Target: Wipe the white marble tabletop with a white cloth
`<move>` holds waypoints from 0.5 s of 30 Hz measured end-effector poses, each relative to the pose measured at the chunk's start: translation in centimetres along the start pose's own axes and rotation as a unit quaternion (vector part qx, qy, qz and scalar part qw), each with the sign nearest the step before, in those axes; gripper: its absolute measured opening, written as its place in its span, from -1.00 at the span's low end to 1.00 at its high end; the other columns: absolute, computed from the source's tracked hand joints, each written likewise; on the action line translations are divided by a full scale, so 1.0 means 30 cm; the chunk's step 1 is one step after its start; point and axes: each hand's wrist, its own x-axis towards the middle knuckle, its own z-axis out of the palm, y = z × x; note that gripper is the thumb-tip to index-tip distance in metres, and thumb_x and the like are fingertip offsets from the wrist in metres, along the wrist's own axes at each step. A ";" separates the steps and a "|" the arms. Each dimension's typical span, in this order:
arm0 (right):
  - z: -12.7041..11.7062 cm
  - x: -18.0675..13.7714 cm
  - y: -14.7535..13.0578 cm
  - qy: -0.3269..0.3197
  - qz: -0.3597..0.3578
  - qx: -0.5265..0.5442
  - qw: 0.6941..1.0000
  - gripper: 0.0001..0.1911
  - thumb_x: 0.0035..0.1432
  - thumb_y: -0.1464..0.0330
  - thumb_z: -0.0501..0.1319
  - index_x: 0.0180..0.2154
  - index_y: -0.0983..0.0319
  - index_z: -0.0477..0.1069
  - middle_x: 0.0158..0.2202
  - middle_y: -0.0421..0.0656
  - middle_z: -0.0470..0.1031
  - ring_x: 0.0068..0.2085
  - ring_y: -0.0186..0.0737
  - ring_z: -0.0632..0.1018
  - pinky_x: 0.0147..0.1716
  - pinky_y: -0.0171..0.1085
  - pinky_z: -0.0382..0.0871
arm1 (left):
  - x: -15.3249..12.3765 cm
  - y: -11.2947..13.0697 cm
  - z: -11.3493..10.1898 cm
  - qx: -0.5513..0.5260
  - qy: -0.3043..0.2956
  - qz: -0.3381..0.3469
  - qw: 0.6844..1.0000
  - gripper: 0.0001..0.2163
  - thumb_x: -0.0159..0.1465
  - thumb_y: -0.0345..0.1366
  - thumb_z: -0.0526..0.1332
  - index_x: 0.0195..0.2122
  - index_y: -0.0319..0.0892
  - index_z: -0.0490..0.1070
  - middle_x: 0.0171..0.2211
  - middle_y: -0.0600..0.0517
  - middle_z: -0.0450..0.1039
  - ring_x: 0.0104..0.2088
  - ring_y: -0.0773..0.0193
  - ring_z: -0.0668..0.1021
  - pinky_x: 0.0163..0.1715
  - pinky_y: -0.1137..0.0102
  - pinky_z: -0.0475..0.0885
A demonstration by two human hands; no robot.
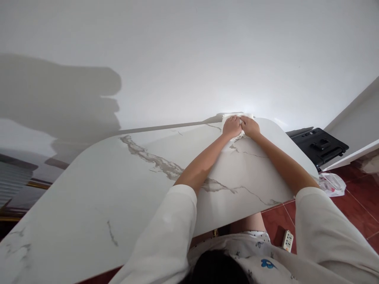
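Note:
Both of my arms reach out over a white, grey-veined marble-look table [130, 185]. At its far edge by the wall, my left hand [232, 126] presses a white cloth [238, 136] against the tabletop with its fingers bent over it. My right hand [250, 126] lies right beside the left, touching it, and its fingers also hold the cloth down. The cloth is crumpled, and its edges show around and below the hands. What lies beneath it is hidden.
A pale wall [189, 59] runs along the table's far side. To the right are a black case [319, 146] and a clear plastic bag [333, 184]. A white power strip [287, 240] lies on the red tiled floor [359, 197].

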 end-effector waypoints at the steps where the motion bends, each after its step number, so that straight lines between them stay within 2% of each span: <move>1: -0.009 -0.018 0.005 0.001 0.001 -0.003 1.000 -0.52 0.23 0.44 -0.10 0.12 0.17 0.34 0.22 -0.17 0.30 0.15 -0.11 0.36 0.12 -0.14 0.24 | -0.008 0.015 0.000 -0.003 -0.004 0.003 1.000 -0.62 0.32 -0.39 -0.08 0.13 -0.34 0.25 0.20 -0.19 0.24 0.23 0.09 0.25 0.23 0.24 0.11; 7: -0.066 -0.144 0.009 -0.002 0.023 -0.014 1.000 -0.52 0.23 0.44 -0.08 0.13 0.20 0.33 0.23 -0.16 0.28 0.20 -0.12 0.32 0.16 -0.15 0.20 | -0.080 0.088 -0.015 -0.012 -0.024 0.044 0.999 -0.59 0.32 -0.39 -0.09 0.17 -0.34 0.22 0.24 -0.19 0.20 0.25 0.10 0.23 0.26 0.20 0.08; 9: -0.081 -0.191 0.002 -0.003 0.022 -0.019 1.000 -0.52 0.23 0.46 -0.08 0.14 0.22 0.32 0.23 -0.15 0.28 0.21 -0.13 0.30 0.17 -0.15 0.18 | -0.115 0.108 -0.027 -0.012 -0.034 0.060 0.998 -0.57 0.33 -0.39 -0.10 0.19 -0.40 0.20 0.24 -0.23 0.17 0.26 0.10 0.21 0.27 0.23 0.06; 12: -0.100 -0.266 -0.013 -0.002 0.014 -0.022 1.000 -0.52 0.23 0.46 -0.07 0.14 0.25 0.32 0.23 -0.13 0.28 0.22 -0.14 0.29 0.19 -0.17 0.15 | -0.184 0.142 -0.052 -0.009 -0.049 0.074 0.996 -0.55 0.33 -0.38 -0.11 0.21 -0.48 0.16 0.25 -0.26 0.14 0.28 0.10 0.18 0.28 0.26 0.02; 15: -0.120 -0.348 -0.029 -0.006 -0.004 -0.019 1.000 -0.52 0.23 0.45 -0.06 0.15 0.28 0.31 0.23 -0.10 0.29 0.22 -0.15 0.29 0.20 -0.18 0.14 | -0.274 0.185 -0.082 -0.005 -0.051 0.058 0.997 -0.54 0.33 -0.36 -0.10 0.21 -0.48 0.14 0.26 -0.26 0.13 0.28 0.06 0.18 0.28 0.24 0.04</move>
